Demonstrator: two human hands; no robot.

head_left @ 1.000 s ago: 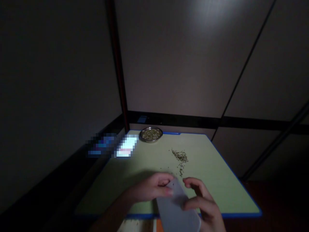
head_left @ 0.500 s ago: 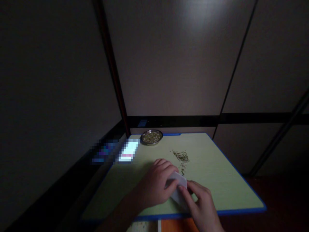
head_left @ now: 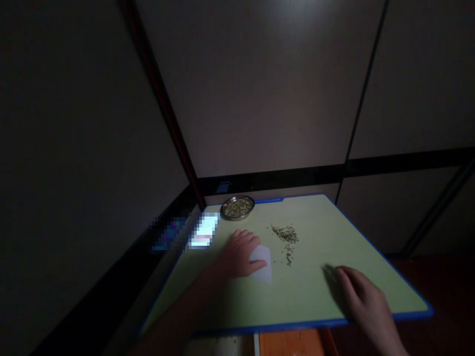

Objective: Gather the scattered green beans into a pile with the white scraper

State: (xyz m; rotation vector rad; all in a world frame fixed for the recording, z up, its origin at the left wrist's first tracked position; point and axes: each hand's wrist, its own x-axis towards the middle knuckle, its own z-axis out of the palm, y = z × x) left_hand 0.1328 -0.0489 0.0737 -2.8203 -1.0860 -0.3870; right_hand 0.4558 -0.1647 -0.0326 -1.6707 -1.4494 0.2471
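My left hand (head_left: 239,253) reaches over the pale green board (head_left: 308,291) and pinches a flat white card (head_left: 262,263) that lies on it. Just right of the card sits a small scatter of green seeds (head_left: 285,236). A round metal dish (head_left: 238,207) filled with the same seeds stands at the board's far left corner. My right hand (head_left: 365,301) rests flat on the board near its front right edge, fingers stretched out and holding nothing.
A glowing, blurred-out phone screen (head_left: 203,231) lies at the board's left edge. Dark walls close in on the left and behind. An orange-brown surface (head_left: 293,343) shows below the board's blue front rim.
Both hands held the white card near the front edge. The left hand has carried it forward toward the seeds; the right hand has let go and moved off to the right.
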